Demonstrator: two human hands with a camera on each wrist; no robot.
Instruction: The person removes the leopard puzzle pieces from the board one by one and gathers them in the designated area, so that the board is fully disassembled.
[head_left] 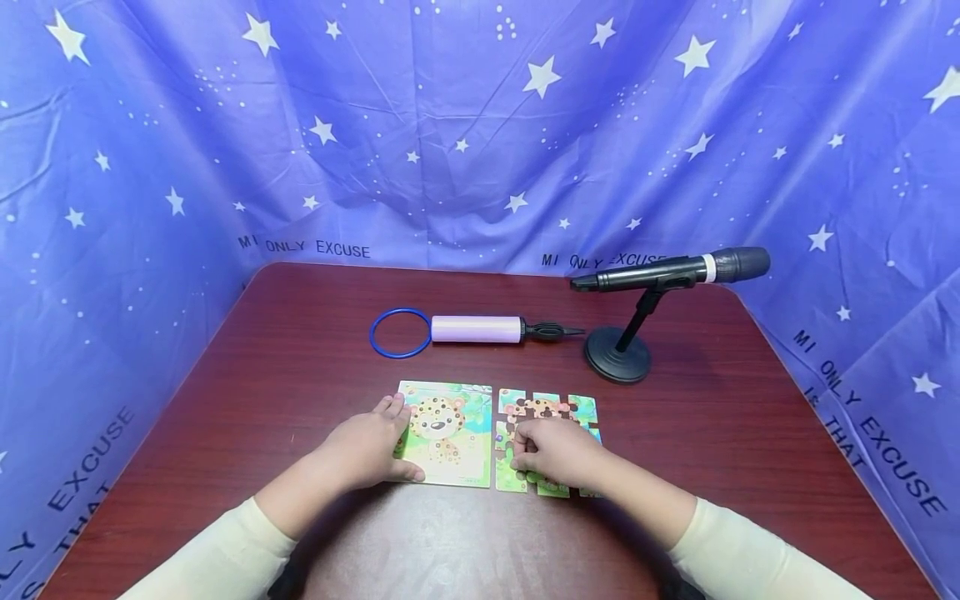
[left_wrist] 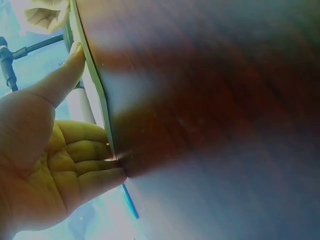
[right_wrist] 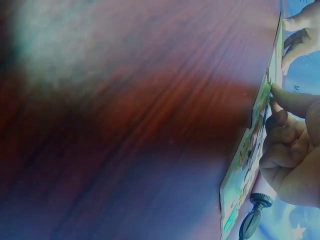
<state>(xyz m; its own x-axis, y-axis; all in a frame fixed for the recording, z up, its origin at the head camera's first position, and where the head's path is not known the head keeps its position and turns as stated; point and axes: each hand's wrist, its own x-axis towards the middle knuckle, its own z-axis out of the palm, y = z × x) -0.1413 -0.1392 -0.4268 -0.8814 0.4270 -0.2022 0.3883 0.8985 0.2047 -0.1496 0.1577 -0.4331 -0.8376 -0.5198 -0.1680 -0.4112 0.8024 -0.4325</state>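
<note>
A square picture board [head_left: 453, 457] with a cartoon leopard lies on the table. My left hand [head_left: 367, 446] rests at its left side, thumb near the front corner and fingers at the upper edge; the left wrist view shows those fingers [left_wrist: 95, 185] fairly straight. Just right of the board lie several loosely spaced jigsaw pieces [head_left: 512, 481] with leopard and green scenery. Over them, my right hand [head_left: 562, 452] has curled fingers and pinches a small green jigsaw piece [head_left: 514, 458] between thumb and index finger. The hand hides part of that piece and the middle pieces.
Behind the board lie a blue ring [head_left: 372, 340] and a pale purple hand pump [head_left: 476, 329] with a black nozzle. A microphone [head_left: 652, 273] on a round black stand [head_left: 617, 357] is at the back right. A star-patterned blue curtain [head_left: 450, 192] surrounds the dark red table [head_left: 300, 333].
</note>
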